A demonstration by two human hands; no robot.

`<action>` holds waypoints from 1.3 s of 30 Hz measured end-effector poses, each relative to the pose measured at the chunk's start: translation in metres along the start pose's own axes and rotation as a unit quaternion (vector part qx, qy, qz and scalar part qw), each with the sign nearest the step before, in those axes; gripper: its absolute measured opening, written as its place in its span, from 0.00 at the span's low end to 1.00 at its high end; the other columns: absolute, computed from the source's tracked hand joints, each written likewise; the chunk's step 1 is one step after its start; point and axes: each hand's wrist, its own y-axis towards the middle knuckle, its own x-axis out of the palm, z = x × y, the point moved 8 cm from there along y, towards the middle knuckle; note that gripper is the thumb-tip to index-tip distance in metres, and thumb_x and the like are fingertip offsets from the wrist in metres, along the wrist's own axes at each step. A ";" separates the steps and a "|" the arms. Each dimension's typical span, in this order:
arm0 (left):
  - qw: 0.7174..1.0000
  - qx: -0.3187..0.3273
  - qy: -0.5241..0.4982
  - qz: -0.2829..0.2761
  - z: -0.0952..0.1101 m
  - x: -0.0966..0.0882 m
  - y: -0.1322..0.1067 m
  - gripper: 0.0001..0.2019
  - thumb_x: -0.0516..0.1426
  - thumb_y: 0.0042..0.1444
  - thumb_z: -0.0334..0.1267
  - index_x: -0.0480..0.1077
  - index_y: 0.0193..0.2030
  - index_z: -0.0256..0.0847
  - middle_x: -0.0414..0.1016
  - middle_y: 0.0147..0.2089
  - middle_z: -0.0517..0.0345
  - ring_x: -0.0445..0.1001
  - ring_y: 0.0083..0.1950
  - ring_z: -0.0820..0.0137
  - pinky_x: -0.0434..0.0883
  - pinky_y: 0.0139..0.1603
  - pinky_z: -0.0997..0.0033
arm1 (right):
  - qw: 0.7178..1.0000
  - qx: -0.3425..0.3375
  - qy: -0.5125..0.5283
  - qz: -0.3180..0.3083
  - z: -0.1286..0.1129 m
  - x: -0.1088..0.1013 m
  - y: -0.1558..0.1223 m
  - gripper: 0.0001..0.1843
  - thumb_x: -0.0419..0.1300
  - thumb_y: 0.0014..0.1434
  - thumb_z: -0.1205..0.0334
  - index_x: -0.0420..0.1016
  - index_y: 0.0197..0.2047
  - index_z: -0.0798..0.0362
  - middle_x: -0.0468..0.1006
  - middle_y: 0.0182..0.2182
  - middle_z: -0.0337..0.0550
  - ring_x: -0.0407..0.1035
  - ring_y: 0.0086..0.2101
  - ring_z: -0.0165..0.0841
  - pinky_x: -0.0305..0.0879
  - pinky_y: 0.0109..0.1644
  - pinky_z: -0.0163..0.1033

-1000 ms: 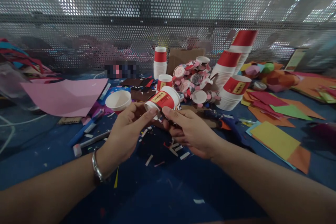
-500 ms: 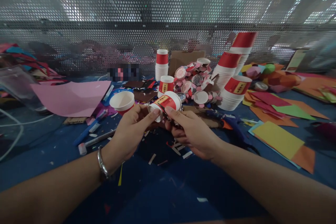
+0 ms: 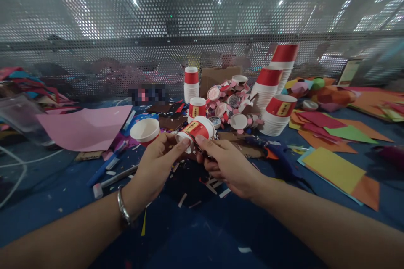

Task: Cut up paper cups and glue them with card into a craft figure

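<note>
A red-and-white paper cup (image 3: 201,126) lies tilted on its side between my hands. My left hand (image 3: 159,157) is closed, pinching the cup's white end with thumb and fingers. My right hand (image 3: 227,162) is closed around dark scissors (image 3: 196,143), whose blades rest against the same end of the cup. The scissors' handles are mostly hidden by my fingers. Another paper cup (image 3: 145,130) stands upright, mouth up, just beyond my left hand. Behind the held cup is one more red-and-white cup (image 3: 197,108).
Stacked paper cups (image 3: 277,113) rise at the right, beside a heap of cut cup bottoms (image 3: 229,101). A blue glue gun (image 3: 284,162) lies right of my hand. Coloured paper (image 3: 334,168) covers the right side; a pink sheet (image 3: 86,128) and markers (image 3: 107,164) lie left. Scraps litter the blue tabletop.
The view has tilted up slightly, so the tabletop things sit lower in the picture. My hands keep their hold on the cup and scissors, with only a small shift.
</note>
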 end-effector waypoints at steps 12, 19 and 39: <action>0.999 -0.030 -0.004 0.026 -0.005 -0.002 -0.004 0.15 0.70 0.54 0.46 0.73 0.38 0.39 0.78 0.38 0.58 0.78 0.40 0.69 0.75 0.46 0.66 | 0.999 -0.019 -0.011 0.025 0.008 -0.004 0.003 0.30 0.66 0.58 0.35 0.66 0.24 0.53 0.54 0.16 0.27 0.43 0.17 0.20 0.34 0.18 0.29; 0.999 -0.026 -0.002 0.022 -0.005 -0.001 -0.004 0.18 0.70 0.53 0.48 0.72 0.39 0.38 0.77 0.38 0.58 0.77 0.40 0.69 0.75 0.45 0.67 | 0.999 -0.025 -0.016 0.029 0.006 -0.005 0.003 0.30 0.65 0.59 0.35 0.66 0.25 0.54 0.53 0.16 0.27 0.42 0.17 0.19 0.34 0.18 0.29; 0.997 0.046 0.066 0.012 0.010 0.000 -0.008 0.16 0.67 0.57 0.49 0.71 0.42 0.41 0.78 0.40 0.57 0.77 0.42 0.65 0.74 0.50 0.60 | 0.998 -0.046 -0.034 0.018 0.000 -0.003 0.000 0.29 0.65 0.59 0.36 0.66 0.24 0.53 0.52 0.17 0.27 0.40 0.18 0.21 0.33 0.19 0.31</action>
